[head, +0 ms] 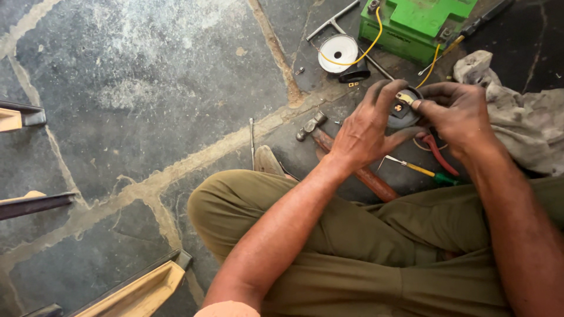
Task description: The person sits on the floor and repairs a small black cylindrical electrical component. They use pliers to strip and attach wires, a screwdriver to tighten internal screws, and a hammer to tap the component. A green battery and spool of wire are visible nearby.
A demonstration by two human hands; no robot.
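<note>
My left hand (367, 126) and my right hand (452, 111) meet over a small round black part (402, 113) with metal terminals. The left hand cups it from the left, fingers curled over its top. The right hand pinches a small brass-coloured connector (405, 97) at the end of a yellow wire (433, 61) against the part. The wire runs back to a green box-shaped battery (420, 23) on the stone floor. I sit cross-legged in olive trousers (352, 246).
On the floor lie a hammer (343, 155) with a wooden handle, a screwdriver (420, 170), red-handled pliers (439, 154), a white round cap (337, 53), a T-shaped wrench (332, 23) and a dirty rag (523, 123). Metal-and-wood frame pieces (141, 287) lie at the left.
</note>
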